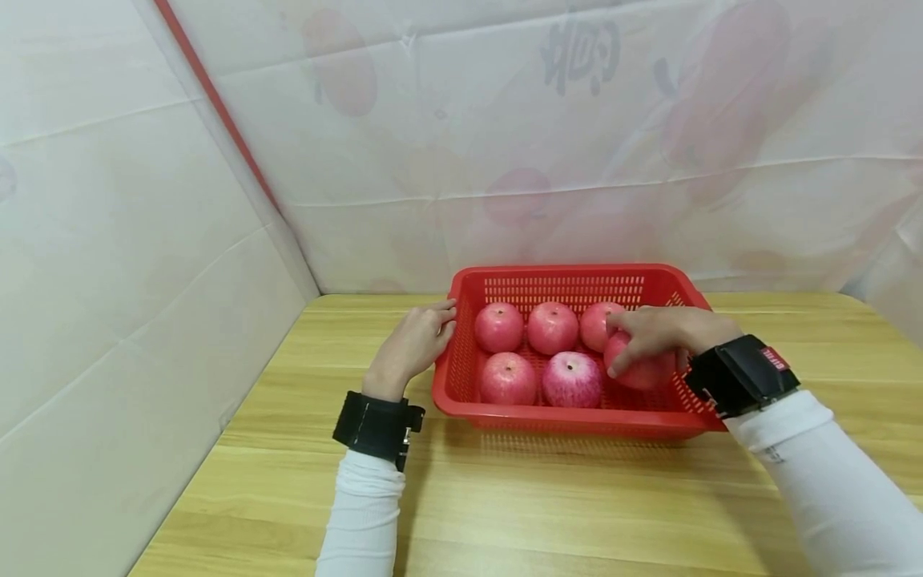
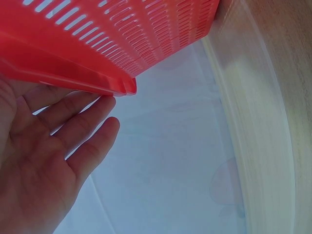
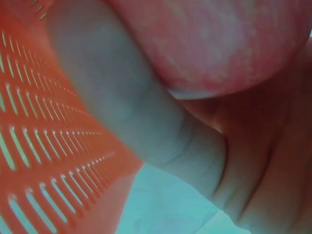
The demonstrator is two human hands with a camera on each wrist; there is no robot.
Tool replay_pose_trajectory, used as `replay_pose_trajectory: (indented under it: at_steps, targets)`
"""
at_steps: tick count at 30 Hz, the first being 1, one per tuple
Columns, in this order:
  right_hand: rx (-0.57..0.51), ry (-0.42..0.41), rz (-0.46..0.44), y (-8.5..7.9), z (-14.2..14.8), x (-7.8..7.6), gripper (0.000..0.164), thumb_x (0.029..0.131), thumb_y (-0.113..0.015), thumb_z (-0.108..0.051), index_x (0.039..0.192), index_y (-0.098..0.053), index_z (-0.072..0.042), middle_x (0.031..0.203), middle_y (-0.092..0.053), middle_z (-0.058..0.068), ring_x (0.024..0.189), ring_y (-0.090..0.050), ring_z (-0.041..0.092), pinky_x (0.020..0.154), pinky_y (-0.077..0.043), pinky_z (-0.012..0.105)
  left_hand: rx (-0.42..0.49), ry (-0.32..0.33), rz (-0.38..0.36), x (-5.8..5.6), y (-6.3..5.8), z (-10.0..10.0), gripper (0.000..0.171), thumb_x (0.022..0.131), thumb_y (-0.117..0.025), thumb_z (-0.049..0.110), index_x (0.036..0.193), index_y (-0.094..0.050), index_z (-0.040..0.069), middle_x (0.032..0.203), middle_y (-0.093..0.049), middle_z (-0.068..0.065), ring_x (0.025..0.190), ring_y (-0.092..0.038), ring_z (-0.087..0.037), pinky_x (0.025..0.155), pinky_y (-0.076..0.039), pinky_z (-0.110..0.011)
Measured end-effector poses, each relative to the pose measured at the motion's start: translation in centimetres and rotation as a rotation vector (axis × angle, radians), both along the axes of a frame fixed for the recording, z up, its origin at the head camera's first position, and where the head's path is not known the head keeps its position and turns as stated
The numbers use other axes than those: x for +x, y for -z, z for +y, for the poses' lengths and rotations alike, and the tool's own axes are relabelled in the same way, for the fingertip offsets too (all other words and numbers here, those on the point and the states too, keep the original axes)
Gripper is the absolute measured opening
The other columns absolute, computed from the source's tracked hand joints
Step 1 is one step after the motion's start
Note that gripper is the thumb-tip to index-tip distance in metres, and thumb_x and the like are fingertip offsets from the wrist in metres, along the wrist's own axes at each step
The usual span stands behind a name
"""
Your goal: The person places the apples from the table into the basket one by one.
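A red plastic basket (image 1: 577,416) with slotted walls stands on the table and holds several red apples. My right hand (image 1: 658,328) grips an apple (image 1: 643,370) at the basket's right end, its fingers over the top and side. In the right wrist view, the thumb (image 3: 131,97) lies against that apple's skin. Beside it are a streaked, paler apple (image 1: 572,381) and a partly covered apple (image 1: 595,324) behind. At the basket's left end, my left hand (image 1: 413,346) touches the rim; the left wrist view shows its fingers (image 2: 80,122) nearly straight and spread under the rim.
More apples sit at the basket's left: one at the back left (image 1: 499,326), one at the back middle (image 1: 553,327) and one at the front left (image 1: 508,379). A pale printed cloth wall (image 1: 433,160) rises behind the wooden table (image 1: 505,497), another along its left.
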State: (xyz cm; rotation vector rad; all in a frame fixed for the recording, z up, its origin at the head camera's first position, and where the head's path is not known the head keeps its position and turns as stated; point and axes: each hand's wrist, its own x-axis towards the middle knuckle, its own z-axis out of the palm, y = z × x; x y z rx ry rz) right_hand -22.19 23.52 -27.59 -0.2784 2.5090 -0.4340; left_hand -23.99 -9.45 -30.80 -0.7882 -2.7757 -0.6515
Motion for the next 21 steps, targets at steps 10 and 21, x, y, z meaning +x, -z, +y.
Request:
replay_pose_trajectory:
  at_steps: [10, 21]
  targets:
    - [-0.035, 0.034, -0.118, 0.22, 0.02, -0.37, 0.084, 0.067, -0.073, -0.042, 0.131, -0.035, -0.005, 0.117, -0.041, 0.023, 0.102, -0.039, 0.04, 0.068, -0.05, 0.051, 0.007, -0.001, 0.002, -0.03, -0.04, -0.1, 0.029, 0.09, -0.05, 0.01, 0.116, -0.058, 0.0, 0.128, -0.05, -0.013, 0.105, -0.052, -0.023, 0.063, -0.05, -0.023]
    - [-0.038, 0.042, -0.165, 0.38, 0.51, 0.0, 0.085, 0.067, -0.074, -0.039, 0.133, -0.034, -0.003, 0.12, -0.037, 0.023, 0.106, -0.035, 0.039, 0.081, -0.044, 0.05, 0.017, -0.001, -0.006, -0.02, 0.1, 0.06, 0.03, 0.09, -0.05, 0.01, 0.117, -0.058, 0.001, 0.129, -0.049, -0.012, 0.095, -0.057, -0.02, 0.055, -0.048, -0.02]
